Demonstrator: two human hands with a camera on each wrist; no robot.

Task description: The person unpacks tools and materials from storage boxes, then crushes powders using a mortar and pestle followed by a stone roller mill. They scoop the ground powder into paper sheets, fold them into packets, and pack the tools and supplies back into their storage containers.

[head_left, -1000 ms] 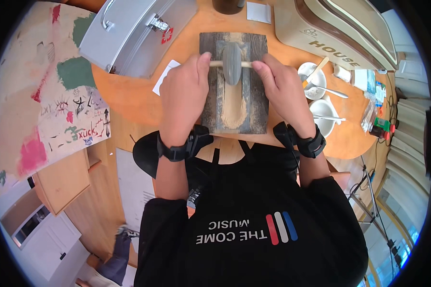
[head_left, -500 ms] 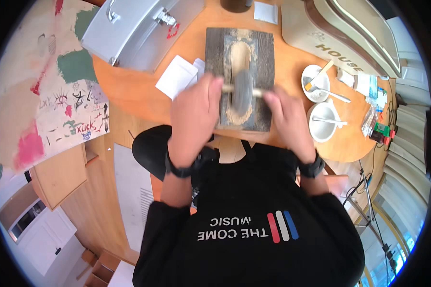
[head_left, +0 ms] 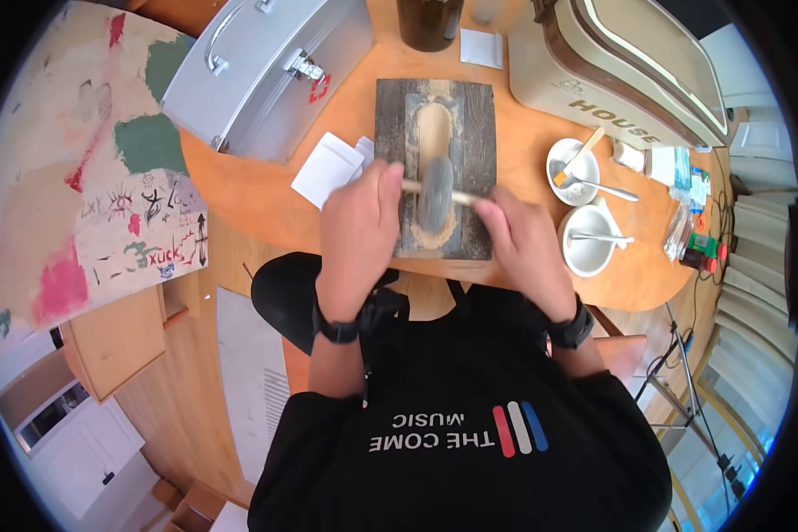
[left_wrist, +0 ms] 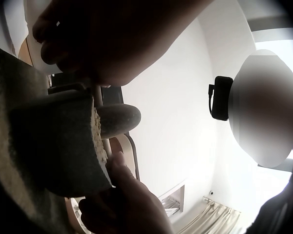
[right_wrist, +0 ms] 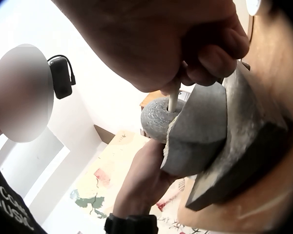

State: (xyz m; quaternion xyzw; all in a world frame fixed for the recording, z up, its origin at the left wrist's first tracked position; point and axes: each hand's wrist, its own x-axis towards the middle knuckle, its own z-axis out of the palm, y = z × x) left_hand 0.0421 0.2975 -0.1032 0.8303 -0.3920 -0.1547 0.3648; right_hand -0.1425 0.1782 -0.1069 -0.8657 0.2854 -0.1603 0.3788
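Note:
A grey stone grinding wheel (head_left: 436, 193) stands upright in a boat-shaped stone trough (right_wrist: 200, 134), a light wooden axle (head_left: 466, 199) through its middle. Tan powder (head_left: 433, 133) lines the groove and cakes the rim. My left hand (head_left: 361, 235) grips one end of the axle and my right hand (head_left: 528, 248) grips the other, thumbs pointing in toward the wheel. The wheel sits toward the near end of the groove, slightly blurred. Under the trough is a dark rectangular base (head_left: 479, 133). In the left wrist view, the wheel (left_wrist: 121, 120) rises above the trough wall.
White paper packets (head_left: 328, 168) lie left of the base, near a silver case (head_left: 266, 80). At right, a white bowl (head_left: 551, 161) has a brush and a spoon in it; a spouted white bowl (head_left: 585, 264) stands nearer. Behind are a cream HOUSE bin (head_left: 612, 89) and a dark jar (head_left: 427, 27).
Both hands have pulled the wheel from the far part of the groove toward me, baring powder at the far end. Its axle now slants, right end nearer me. Paper packets at left are more exposed.

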